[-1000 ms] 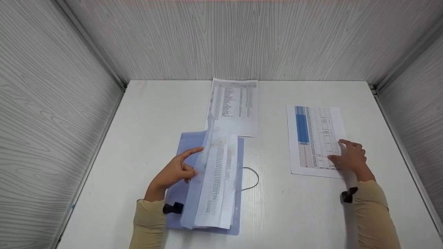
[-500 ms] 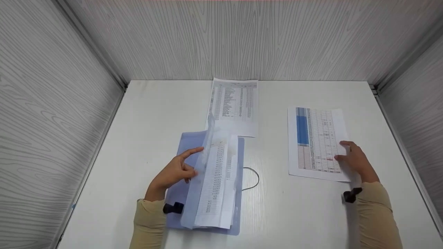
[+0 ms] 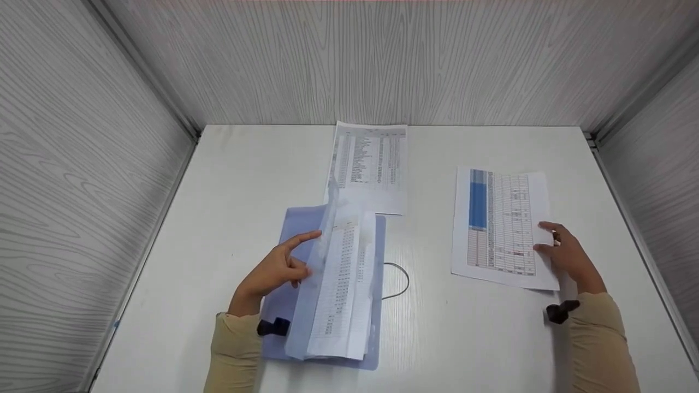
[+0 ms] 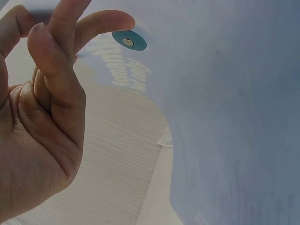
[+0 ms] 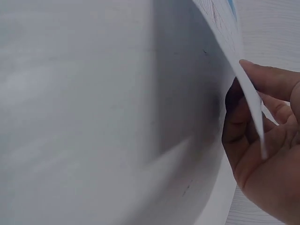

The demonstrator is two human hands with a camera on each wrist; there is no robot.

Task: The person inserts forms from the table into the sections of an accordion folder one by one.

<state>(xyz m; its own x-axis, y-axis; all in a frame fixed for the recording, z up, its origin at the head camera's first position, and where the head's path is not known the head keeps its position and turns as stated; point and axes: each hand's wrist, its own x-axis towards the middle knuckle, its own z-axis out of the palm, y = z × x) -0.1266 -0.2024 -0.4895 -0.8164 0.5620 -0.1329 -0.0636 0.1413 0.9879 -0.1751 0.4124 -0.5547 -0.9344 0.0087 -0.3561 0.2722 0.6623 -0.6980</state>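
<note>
The right hand (image 3: 568, 254) pinches the right edge of the blue-banded sheet (image 3: 499, 226), thumb on top and fingers beneath; the right wrist view shows this plainly, with the sheet's edge (image 5: 248, 98) passing between the thumb and the curled fingers (image 5: 239, 136) and lifted off the table. From the head view the lift is barely visible: the sheet looks nearly flat, its long axis running away from the person, its blue band at the far end and left of the fingertips, the near end tilted slightly toward the wrist.

The left hand (image 3: 276, 270) holds up the clear front flap of the blue folder (image 3: 297, 224). Its index finger is stretched out along the flap, the other fingers curled loosely behind it. The left wrist view shows what the head view hides: the extended fingertip (image 4: 112, 21) rests beside a round blue button (image 4: 129, 41) on the flap's translucent face. The folder lies lengthwise away from the person, with a printed page (image 3: 341, 289) inside, just right of the fingers. A thin elastic loop (image 3: 401, 281) lies on the white table (image 3: 469, 338) beside the folder's right edge. Another printed sheet (image 3: 371, 166) lies beyond the folder, well past both hands.
</note>
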